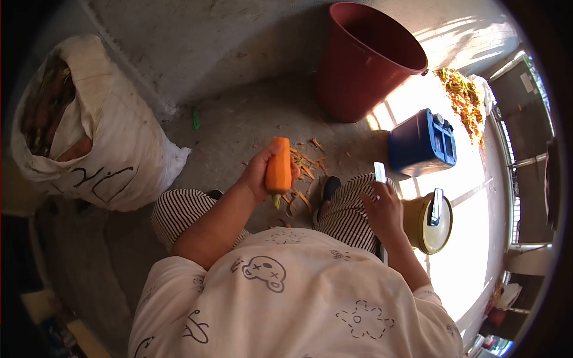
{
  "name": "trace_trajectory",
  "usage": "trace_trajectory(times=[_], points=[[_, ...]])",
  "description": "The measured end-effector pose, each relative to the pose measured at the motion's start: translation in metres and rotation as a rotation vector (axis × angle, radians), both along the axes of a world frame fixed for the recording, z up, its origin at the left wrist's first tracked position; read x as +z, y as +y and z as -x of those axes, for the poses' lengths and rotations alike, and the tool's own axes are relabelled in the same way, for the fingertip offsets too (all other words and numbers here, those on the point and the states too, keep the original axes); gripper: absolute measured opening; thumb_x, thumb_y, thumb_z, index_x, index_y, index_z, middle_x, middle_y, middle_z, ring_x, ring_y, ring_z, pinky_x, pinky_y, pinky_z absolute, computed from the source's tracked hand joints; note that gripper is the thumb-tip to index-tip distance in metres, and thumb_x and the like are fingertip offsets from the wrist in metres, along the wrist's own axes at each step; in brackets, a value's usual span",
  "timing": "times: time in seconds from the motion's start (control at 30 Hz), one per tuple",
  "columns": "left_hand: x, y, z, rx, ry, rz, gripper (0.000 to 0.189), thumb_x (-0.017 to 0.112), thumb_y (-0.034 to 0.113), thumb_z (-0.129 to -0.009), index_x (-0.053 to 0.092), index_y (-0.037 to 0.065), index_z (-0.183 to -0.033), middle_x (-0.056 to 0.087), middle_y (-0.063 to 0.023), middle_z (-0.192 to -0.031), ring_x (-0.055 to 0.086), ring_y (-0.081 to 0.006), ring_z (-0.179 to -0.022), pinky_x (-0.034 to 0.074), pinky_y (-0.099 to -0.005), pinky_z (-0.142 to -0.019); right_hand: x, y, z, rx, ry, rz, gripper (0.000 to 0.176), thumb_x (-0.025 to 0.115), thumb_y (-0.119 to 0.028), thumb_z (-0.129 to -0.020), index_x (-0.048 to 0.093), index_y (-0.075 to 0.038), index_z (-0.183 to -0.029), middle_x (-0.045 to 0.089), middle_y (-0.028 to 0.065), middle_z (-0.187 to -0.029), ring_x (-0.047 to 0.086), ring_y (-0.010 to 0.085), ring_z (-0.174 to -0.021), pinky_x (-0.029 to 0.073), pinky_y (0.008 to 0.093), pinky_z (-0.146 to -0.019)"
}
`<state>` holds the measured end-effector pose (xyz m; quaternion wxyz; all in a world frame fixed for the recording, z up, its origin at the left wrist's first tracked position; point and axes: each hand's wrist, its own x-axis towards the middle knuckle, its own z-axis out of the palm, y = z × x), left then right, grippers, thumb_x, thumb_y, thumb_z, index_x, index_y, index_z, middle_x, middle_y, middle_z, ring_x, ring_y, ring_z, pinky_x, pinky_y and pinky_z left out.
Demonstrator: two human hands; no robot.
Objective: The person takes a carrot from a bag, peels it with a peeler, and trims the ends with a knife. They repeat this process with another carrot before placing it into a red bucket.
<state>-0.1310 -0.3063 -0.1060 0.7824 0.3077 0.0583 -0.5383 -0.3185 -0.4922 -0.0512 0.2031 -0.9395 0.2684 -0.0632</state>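
My left hand [258,174] is wrapped round a bright orange carrot [278,170], held upright in this view with its greenish stem end toward me. The carrot's sides look peeled into long flat facets. Over my right thigh, my right hand [382,206] is closed on a flat, pale, blade-like piece [379,172] that sticks up past the fingers. Its handle is hidden in my grip, and I cannot tell what kind of tool it is. Below the carrot, orange peelings [307,166] lie scattered on the floor between my feet.
A white sack [128,134] of dirty roots stands at left. A tall dark red bucket [352,74] is ahead, with a blue jerrycan [412,143] to its right. A phone [436,206] rests on a lidded tub [439,235]. Beyond lies a heap of peelings [462,98].
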Motion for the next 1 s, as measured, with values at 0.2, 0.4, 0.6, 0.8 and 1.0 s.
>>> trace_trajectory(times=[0.2, 0.4, 0.6, 0.8, 1.0], points=[[0.016, 0.004, 0.012, -0.545, -0.324, 0.107, 0.037, 0.054, 0.032, -0.071, 0.051, 0.000, -0.089, 0.054, -0.0140, -0.076, 0.054, -0.0211, -0.068, 0.047, -0.0302, -0.058, -0.018, 0.033, -0.100, 0.657, -0.278, -0.225, 0.026, 0.052, 0.001, -0.069, 0.052, -0.004, -0.095, 0.053, 0.0128, -0.092, 0.055, 0.0308, -0.082, 0.046, 0.0352, -0.069], [-0.006, 0.024, 0.003, -0.309, -0.034, 0.162, 0.032, 0.051, 0.027, -0.075, 0.049, -0.001, -0.090, 0.056, -0.0139, -0.079, 0.057, -0.0232, -0.069, 0.048, -0.0317, -0.065, -0.058, 0.027, -0.120, 0.799, -0.086, -0.382, 0.018, 0.056, -0.006, -0.067, 0.056, -0.006, -0.085, 0.056, 0.0090, -0.085, 0.056, 0.0281, -0.079, 0.046, 0.0331, -0.068], [0.014, 0.022, 0.001, -0.263, 0.004, -0.036, 0.037, 0.054, 0.038, -0.075, 0.049, 0.007, -0.093, 0.052, -0.0084, -0.078, 0.056, -0.0230, -0.070, 0.049, -0.0391, -0.064, -0.088, 0.035, -0.114, 0.723, -0.083, -0.191, 0.016, 0.059, -0.012, -0.070, 0.058, -0.008, -0.085, 0.056, 0.0089, -0.089, 0.058, 0.0207, -0.078, 0.047, 0.0320, -0.065], [-0.029, 0.018, -0.004, 0.530, 0.030, -0.043, 0.040, 0.063, 0.033, -0.074, 0.044, 0.011, -0.101, 0.047, -0.0051, -0.096, 0.047, -0.0216, -0.094, 0.038, -0.0394, -0.086, -0.055, 0.036, -0.109, -0.166, -0.043, -1.564, 0.021, 0.057, -0.022, -0.078, 0.055, -0.009, -0.095, 0.056, 0.0060, -0.093, 0.057, 0.0150, -0.070, 0.046, 0.0264, -0.057], [-0.011, 0.012, 0.004, 0.524, -0.181, 0.136, 0.037, 0.064, 0.025, -0.074, 0.044, 0.010, -0.101, 0.045, -0.0060, -0.104, 0.042, -0.0206, -0.102, 0.032, -0.0390, -0.092, -0.050, 0.056, -0.111, -0.127, -0.133, -1.665, 0.030, 0.066, -0.014, -0.070, 0.045, -0.010, -0.092, 0.052, 0.0016, -0.085, 0.056, 0.0148, -0.075, 0.047, 0.0266, -0.062]])
